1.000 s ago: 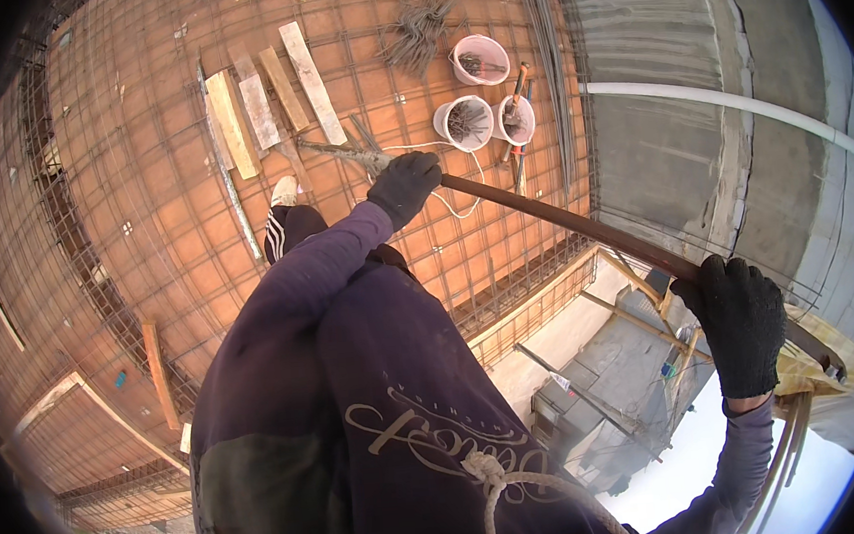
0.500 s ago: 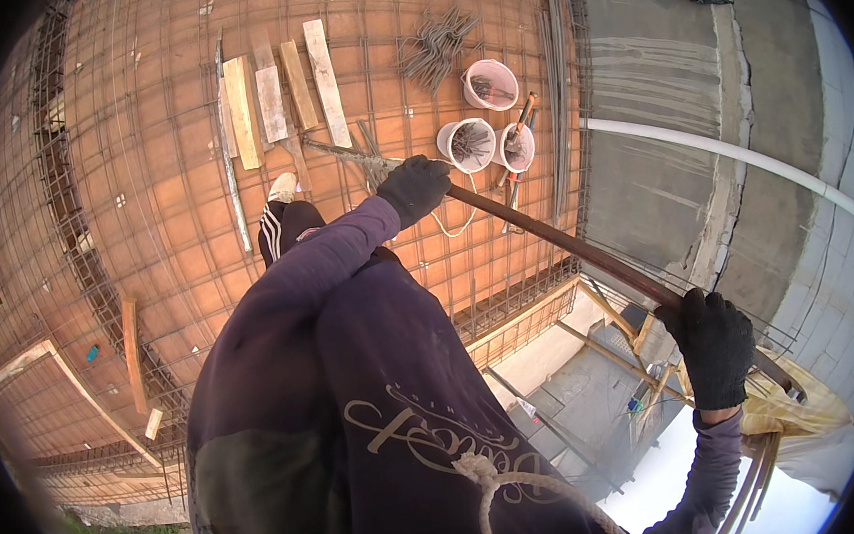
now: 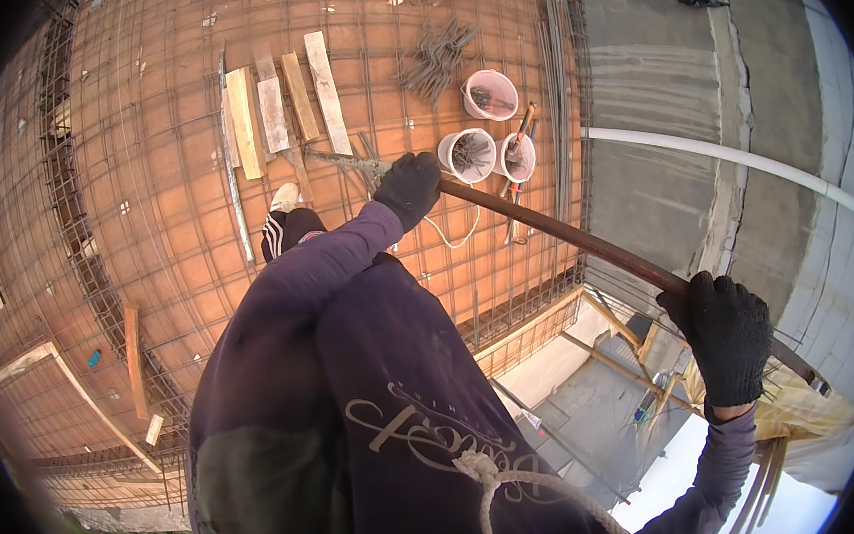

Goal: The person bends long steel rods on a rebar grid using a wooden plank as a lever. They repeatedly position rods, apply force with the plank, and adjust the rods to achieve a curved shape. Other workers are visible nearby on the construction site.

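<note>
A long dark brown bar [image 3: 564, 229] slants from upper left to lower right in front of me. My black-gloved left hand [image 3: 408, 191] is closed around its upper left part, beside a greyish, frayed-looking wrap [image 3: 364, 164] at that end. Near the lower right end my gloved right hand [image 3: 723, 334] is wrapped around the bar, whose narrow, flattened tip sticks out past the fingers. A thin pale rope [image 3: 466, 232] hangs in a loop under the bar, close to my left hand. The gloves hide the gripped stretches of the bar.
Rebar mesh [image 3: 175, 247] covers orange-brown boards. Beyond my left hand stand pink buckets [image 3: 490, 96] of metal pieces, a bundle of bent bars [image 3: 436, 60] and wooden planks [image 3: 328, 92]. A floor edge [image 3: 528, 334] drops off at the lower right. A white pipe [image 3: 719, 149] crosses grey concrete.
My right hand and the bar's lower end have shifted slightly to the right and up. My left hand has moved a little to the left. Both grips stay closed.
</note>
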The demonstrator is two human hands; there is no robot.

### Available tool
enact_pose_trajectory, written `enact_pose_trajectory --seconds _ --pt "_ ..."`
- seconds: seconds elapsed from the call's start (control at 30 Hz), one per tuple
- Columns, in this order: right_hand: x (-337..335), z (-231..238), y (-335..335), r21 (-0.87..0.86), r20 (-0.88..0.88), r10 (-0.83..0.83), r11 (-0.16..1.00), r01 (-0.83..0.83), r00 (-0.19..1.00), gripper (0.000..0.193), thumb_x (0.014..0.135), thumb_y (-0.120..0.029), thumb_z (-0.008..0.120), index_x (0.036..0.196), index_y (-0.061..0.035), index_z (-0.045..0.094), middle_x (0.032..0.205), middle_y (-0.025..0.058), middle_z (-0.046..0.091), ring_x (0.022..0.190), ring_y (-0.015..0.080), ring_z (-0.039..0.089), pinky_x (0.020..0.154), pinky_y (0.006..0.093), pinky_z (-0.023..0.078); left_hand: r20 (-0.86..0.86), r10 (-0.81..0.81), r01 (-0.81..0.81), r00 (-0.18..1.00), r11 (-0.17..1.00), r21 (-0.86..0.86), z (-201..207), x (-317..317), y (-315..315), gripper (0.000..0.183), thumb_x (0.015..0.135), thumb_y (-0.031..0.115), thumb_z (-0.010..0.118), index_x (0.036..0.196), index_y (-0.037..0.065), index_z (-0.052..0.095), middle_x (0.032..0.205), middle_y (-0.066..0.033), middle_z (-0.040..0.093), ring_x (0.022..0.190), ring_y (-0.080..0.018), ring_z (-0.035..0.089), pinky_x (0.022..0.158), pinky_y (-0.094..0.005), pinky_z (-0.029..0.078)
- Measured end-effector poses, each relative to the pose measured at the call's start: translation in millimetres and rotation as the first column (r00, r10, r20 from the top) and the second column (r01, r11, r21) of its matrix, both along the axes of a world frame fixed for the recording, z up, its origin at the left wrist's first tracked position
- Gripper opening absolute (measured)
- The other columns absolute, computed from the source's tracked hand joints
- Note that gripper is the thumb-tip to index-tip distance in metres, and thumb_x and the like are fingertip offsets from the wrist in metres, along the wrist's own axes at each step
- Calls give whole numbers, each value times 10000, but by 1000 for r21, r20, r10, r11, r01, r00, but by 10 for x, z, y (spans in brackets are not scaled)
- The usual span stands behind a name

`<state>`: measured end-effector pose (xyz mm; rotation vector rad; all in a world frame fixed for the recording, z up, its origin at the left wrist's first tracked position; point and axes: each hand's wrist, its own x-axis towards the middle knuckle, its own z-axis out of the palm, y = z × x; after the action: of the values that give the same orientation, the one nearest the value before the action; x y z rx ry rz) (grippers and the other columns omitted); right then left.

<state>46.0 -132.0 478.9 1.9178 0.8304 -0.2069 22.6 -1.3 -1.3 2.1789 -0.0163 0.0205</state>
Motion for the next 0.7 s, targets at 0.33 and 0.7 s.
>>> enact_pose_trajectory --seconds 0.33,0.7 --pt "223 96 783 198 34 299 933 -300 954 441 860 -517 772 796 -122 587 676 62 545 621 253 611 598 407 475 -90 346 -350 934 936 -31 208 11 544 357 834 180 803 1020 21 543 956 -189 642 900 -408 681 760 -488 548" --pt "115 163 909 232 90 435 866 -444 896 438 862 -523 766 800 -127 588 680 56 543 625 245 608 602 404 475 -361 509 -569 781 819 -77 359 -327 552 358 864 191 788 1075 16 558 964 -210 684 920 -426 708 778 -506 570"
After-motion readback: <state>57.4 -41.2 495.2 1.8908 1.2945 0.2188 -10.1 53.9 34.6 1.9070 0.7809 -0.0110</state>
